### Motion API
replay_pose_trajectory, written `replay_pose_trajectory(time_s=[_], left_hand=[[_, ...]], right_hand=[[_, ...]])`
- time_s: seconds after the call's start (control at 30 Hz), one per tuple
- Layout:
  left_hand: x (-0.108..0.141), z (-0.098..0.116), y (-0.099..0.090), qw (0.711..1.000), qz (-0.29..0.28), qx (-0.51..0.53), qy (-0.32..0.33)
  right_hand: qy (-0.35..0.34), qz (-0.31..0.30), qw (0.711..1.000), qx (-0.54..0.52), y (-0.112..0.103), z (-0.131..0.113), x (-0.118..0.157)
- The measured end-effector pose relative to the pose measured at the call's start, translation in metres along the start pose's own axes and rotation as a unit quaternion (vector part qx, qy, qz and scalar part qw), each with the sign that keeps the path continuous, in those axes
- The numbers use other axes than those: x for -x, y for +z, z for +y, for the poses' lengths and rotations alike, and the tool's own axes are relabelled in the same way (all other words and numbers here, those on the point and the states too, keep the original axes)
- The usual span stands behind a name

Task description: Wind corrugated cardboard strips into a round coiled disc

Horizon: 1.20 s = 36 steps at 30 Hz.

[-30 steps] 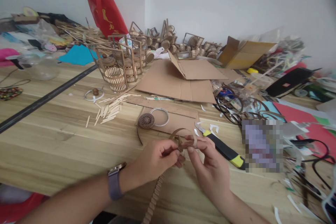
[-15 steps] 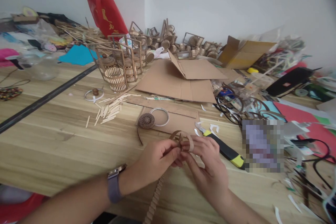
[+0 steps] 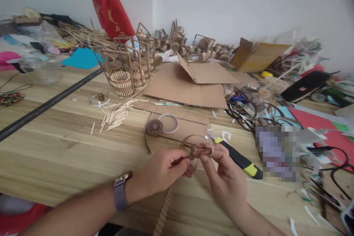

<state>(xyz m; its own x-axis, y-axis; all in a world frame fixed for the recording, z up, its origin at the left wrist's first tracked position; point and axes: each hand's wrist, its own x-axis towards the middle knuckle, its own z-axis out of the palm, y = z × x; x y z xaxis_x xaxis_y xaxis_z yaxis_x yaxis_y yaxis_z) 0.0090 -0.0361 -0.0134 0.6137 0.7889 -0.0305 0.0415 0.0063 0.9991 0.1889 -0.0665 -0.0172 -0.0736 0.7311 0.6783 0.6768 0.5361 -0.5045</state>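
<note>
My left hand [image 3: 166, 167], with a watch on its wrist, pinches a thin brown paper strip [image 3: 184, 141] between thumb and fingers. The strip bends into a loop above both hands, and part of it passes around the fingers of my right hand [image 3: 225, 171]. That hand also pinches the strip, close to the left fingertips. Below the left hand a folded, pleated-looking brown strip [image 3: 165, 206] hangs toward the table edge. Just beyond lie a brown coil [image 3: 154, 127] with a loose tail and a pale ring [image 3: 177, 122]. A black and yellow utility knife [image 3: 235, 156] rests beside the right hand.
Cardboard sheets [image 3: 177, 84] lie ahead. Short wooden sticks [image 3: 117, 116] are scattered to the left, near several small slatted baskets [image 3: 121, 83]. A black bar [image 3: 49, 101] crosses the left side. Tangled strips [image 3: 249, 107] and red paper [image 3: 312, 129] cover the right.
My right hand has moved slightly right and away from the left one, its fingers now more extended. The strip's loop has widened. The left hand has barely moved.
</note>
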Motion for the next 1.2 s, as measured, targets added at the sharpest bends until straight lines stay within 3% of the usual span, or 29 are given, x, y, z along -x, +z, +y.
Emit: replay_pose_trajectory(time_s=[0.37, 0.77, 1.2], left_hand=[[-0.0050, -0.0043, 0.0004, 0.999, 0.017, 0.047, -0.021], [-0.0016, -0.0014, 0.0005, 1.000, 0.005, 0.009, 0.000], [-0.0059, -0.0089, 0.0003, 0.999, 0.041, -0.028, -0.018]], right_hand=[[-0.071, -0.032, 0.995, 0.064, 0.0021, -0.0010, -0.0033], [-0.028, -0.004, 0.999, 0.035, 0.0010, -0.0027, -0.0001], [-0.085, -0.043, 0.992, 0.085, 0.0053, 0.0003, 0.0017]])
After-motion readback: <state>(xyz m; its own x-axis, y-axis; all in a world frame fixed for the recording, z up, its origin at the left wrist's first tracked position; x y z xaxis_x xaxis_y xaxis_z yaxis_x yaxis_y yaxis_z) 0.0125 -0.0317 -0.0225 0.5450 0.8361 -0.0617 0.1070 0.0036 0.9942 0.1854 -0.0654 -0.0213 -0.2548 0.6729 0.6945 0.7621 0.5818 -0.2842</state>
